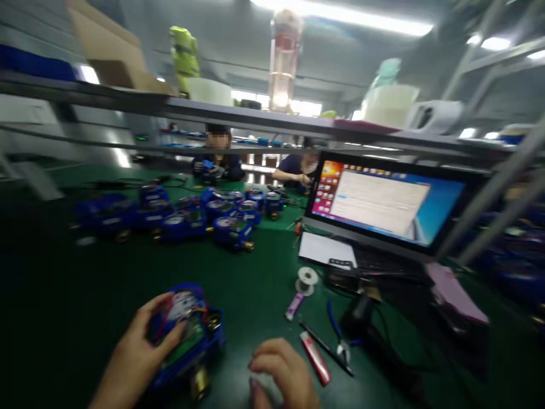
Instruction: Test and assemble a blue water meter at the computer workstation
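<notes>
My left hand (pixel 131 358) grips an open blue water meter (pixel 187 329) with a green circuit board, coloured wires and a brass fitting at its bottom. It rests on the green mat (pixel 76 295) near the front edge. My right hand (pixel 283 372) hovers just right of the meter with its fingers curled; whether it holds anything small is too blurred to tell. A red lighter-like tool (pixel 315 358), a black pen-like tool (pixel 326 347) and blue-handled pliers (pixel 338 329) lie right beside that hand.
Several blue meters (pixel 204 216) are heaped at the mat's middle back. A laptop (pixel 383 204) stands at the right, with a solder spool (pixel 307 278) and a purple marker (pixel 294 305) in front. Two people work across the bench under a metal shelf (pixel 255 122).
</notes>
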A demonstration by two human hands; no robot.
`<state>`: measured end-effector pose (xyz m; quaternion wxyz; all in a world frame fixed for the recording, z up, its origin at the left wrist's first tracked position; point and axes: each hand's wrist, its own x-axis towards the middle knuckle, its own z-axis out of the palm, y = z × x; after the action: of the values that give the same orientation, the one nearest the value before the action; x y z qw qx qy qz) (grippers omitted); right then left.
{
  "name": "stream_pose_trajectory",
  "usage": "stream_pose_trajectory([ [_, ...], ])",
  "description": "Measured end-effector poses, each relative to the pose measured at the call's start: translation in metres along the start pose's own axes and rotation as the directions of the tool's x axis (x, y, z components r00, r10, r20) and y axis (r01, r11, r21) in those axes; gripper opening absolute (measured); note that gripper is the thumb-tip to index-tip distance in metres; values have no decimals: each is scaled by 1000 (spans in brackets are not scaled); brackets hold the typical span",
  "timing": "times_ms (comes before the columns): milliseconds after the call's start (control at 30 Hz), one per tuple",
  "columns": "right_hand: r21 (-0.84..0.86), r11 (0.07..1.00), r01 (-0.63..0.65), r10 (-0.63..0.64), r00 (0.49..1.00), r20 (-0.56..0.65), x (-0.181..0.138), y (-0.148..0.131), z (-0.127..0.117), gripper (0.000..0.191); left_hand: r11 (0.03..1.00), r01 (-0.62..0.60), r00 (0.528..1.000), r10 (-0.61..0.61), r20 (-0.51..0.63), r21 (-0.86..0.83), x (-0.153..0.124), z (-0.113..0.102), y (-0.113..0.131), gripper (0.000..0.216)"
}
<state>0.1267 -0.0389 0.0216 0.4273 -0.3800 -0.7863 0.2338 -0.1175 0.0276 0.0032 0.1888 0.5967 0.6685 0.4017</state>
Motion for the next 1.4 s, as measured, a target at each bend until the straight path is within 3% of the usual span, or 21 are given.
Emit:
stream_pose_trajectory([
  [67,-10,996,88,-89,995,-53,26,-9,12,19,992,33,999,-36,-23,-119,-15,-23,-3,55],
  [133,-2,992,125,-125,992,-25,49,-19,21,20,979,-22,998,9,-68,-203,-18,-24,2,50],
  [233,59,996,65,-66,998,13,78,-22,33,13,959,-80,991,48,-121,-273,-13,-18,7,47],
  [433,110,981,-161,155,986,64,126,7,59,15,989,-108,976,86,-200,-103,-10,-28,16,31],
  [533,34,972,-231,224,964,142,139,12,67,14,975,-196,948,215,-235,100,-3,-29,21,32],
  [600,39,971,-235,227,963,143,140,10,69,8,936,-290,919,330,-216,199,3,-28,25,37],
  [700,165,956,-242,222,966,133,137,7,70,6,907,-389,904,410,-121,162,7,-29,31,33],
  [800,367,861,-351,287,933,217,132,8,69,10,938,-342,938,345,-40,64,7,-33,36,19],
  [967,502,698,-510,396,859,324,127,17,70,19,992,-86,996,84,-30,-90,5,-33,32,15],
  [1133,458,740,-493,369,866,337,126,25,70,19,969,76,997,-70,32,-235,8,-26,30,18],
  [1400,419,776,-471,353,876,329,126,24,66,16,969,62,998,-59,21,-240,9,-22,33,18],
])
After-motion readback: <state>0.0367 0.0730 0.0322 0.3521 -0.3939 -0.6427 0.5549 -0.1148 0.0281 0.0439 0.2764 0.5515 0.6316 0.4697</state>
